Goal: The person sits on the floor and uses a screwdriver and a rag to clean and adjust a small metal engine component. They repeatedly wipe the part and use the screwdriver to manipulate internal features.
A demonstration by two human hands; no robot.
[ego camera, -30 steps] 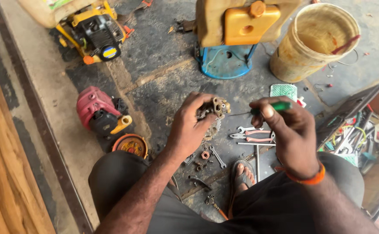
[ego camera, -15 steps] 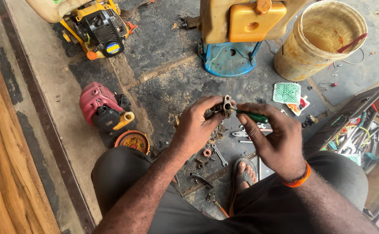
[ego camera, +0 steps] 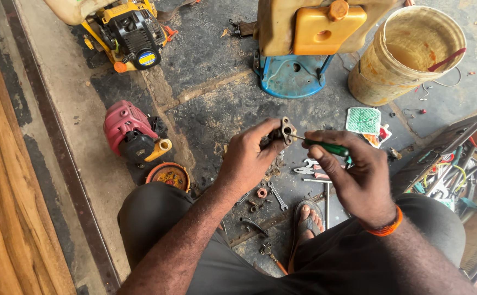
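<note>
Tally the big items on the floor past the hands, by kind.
Small engines: 2, yellow-black and red
Tanks: 1, tan with orange cap
Buckets: 1
Blue stands: 1
Total: 5

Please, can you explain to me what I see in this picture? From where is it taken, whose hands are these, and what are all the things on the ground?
The camera sits on a person's head and looks down at their own hands and knees. The left hand holds a small metal engine part. The right hand holds a green-handled screwdriver, its tip at that part. On the stained floor lie pliers, a spanner and small nuts. Around them stand a red engine, a yellow and black engine, a yellowish bucket and, at the right, an open toolbox.
</note>
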